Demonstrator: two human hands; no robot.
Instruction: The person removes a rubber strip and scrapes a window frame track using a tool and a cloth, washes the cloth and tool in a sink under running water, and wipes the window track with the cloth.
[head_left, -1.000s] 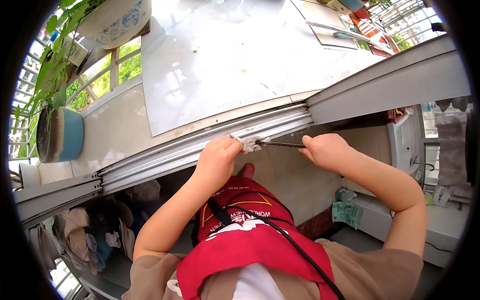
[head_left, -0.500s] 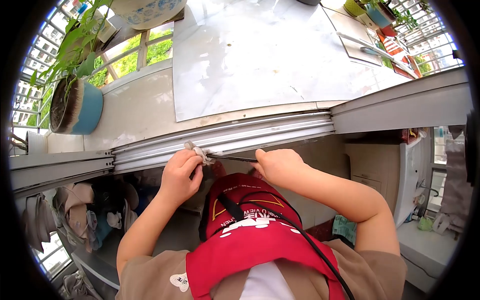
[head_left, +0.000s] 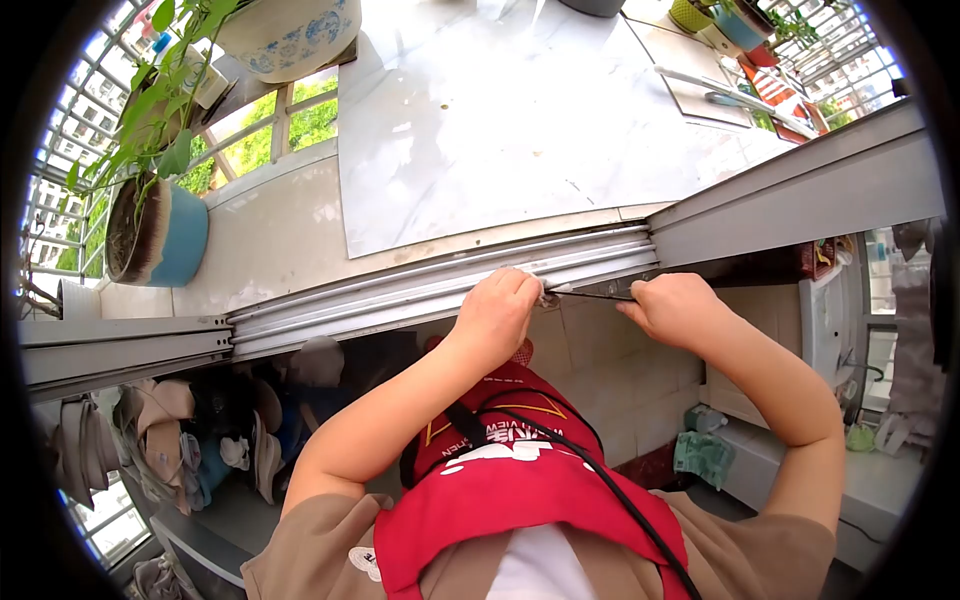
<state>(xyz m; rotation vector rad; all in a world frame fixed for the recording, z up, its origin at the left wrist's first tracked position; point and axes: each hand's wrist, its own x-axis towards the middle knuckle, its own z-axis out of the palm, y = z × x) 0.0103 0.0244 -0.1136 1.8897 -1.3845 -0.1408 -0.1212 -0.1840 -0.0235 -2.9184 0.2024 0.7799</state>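
Note:
A thin dark rod lies level between my two hands, near the right part of the white window track. My left hand is closed on a small pale cloth at the rod's left end, just at the track's near edge. Wrapped round the rod's right end, my right hand is held below the frame's corner. The cloth is mostly hidden by my left fingers.
Beyond the track lies a white marble-like slab. A blue pot with a plant stands at left, a patterned white planter behind it. Clothes hang at lower left. A grey window frame runs along the right.
Both hands have moved right along the track with the rod and the cloth. The view has shifted slightly.

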